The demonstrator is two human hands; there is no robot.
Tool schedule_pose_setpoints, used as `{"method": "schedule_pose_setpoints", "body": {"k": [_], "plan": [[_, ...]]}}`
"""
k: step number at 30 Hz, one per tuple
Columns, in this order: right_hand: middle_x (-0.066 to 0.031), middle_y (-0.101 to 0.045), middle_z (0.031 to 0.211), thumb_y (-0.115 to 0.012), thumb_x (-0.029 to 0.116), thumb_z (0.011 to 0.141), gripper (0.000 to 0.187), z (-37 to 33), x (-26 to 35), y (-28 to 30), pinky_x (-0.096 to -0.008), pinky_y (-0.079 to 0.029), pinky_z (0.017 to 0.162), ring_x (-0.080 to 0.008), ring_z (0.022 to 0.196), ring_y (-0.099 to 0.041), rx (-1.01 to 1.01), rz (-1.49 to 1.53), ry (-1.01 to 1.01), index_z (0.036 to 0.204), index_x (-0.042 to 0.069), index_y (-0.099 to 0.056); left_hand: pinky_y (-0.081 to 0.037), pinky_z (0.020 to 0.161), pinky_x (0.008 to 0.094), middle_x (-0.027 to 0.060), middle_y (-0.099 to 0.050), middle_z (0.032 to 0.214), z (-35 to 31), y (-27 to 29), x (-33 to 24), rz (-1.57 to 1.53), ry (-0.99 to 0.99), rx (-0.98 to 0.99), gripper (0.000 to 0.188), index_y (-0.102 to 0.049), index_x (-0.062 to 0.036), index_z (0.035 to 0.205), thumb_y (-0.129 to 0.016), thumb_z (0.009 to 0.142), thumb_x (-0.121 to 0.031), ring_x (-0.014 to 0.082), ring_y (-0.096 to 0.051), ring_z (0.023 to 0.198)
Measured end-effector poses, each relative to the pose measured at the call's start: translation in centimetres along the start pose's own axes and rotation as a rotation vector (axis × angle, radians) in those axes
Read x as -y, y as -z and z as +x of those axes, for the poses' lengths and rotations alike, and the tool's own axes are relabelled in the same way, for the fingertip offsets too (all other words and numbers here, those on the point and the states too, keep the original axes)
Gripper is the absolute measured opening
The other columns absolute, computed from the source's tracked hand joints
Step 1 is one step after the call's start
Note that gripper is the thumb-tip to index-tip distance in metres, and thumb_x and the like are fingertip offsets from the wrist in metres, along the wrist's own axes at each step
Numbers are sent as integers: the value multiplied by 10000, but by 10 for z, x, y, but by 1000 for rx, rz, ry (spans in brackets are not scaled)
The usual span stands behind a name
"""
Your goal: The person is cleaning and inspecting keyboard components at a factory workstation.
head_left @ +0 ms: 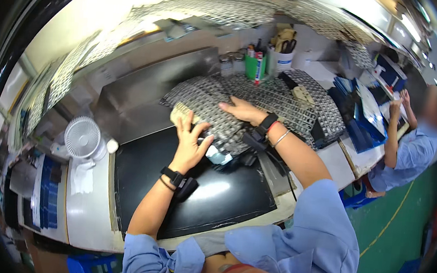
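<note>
A black-and-white woven, mesh-like sheet lies partly over the far edge of the black work surface. Across its right part rests my right hand, flat, with the fingers stretched out. My left hand is at the sheet's near left edge, fingers spread, its fingertips against a cream-coloured piece whose kind I cannot make out. By the left thumb, a pale blue and white shiny piece shows under the sheet's near edge. Both wrists wear black straps with small dark boxes.
More woven sheets lie to the right. Behind them stand a green pen holder, a white tub and jars. A white fan is at left. A co-worker sits at right beside blue folders.
</note>
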State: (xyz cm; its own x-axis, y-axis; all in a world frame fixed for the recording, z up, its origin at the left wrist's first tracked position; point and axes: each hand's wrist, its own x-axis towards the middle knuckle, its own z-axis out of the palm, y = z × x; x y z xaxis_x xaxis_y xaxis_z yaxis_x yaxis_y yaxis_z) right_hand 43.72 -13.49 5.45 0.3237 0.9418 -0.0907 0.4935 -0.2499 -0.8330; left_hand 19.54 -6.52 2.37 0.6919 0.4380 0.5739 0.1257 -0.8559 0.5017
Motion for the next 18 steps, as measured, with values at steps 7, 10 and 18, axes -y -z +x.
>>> {"method": "schedule_pose_setpoints", "body": {"k": [7,10,18], "plan": [[-233,-504,1376,-568,664,829,847,-13,-3,120,-485,-460,958,-380,1220,-534,-248,-818,-220,1358,6,-494,-168,1135,590,248,-300,1502,0,0,-8,49,28,28,389,-621,-187,1181,-729,828,-307,548,-129,1396],[-173,-559,1324,-508,681,857,774,10,-67,129,-512,-469,925,-331,1179,-569,-256,-1149,-379,1298,48,-571,-175,1132,590,243,-306,1500,2,-3,-5,56,20,35,382,-619,-182,1169,-731,826,-306,545,-136,1396],[-169,-601,1283,-459,712,862,802,20,-35,135,-450,-460,920,-311,1115,-600,-25,-742,-450,1196,8,-645,-177,1137,578,233,-300,1504,-1,0,1,70,39,19,385,-616,-194,1182,-721,837,-327,527,-141,1399]]}}
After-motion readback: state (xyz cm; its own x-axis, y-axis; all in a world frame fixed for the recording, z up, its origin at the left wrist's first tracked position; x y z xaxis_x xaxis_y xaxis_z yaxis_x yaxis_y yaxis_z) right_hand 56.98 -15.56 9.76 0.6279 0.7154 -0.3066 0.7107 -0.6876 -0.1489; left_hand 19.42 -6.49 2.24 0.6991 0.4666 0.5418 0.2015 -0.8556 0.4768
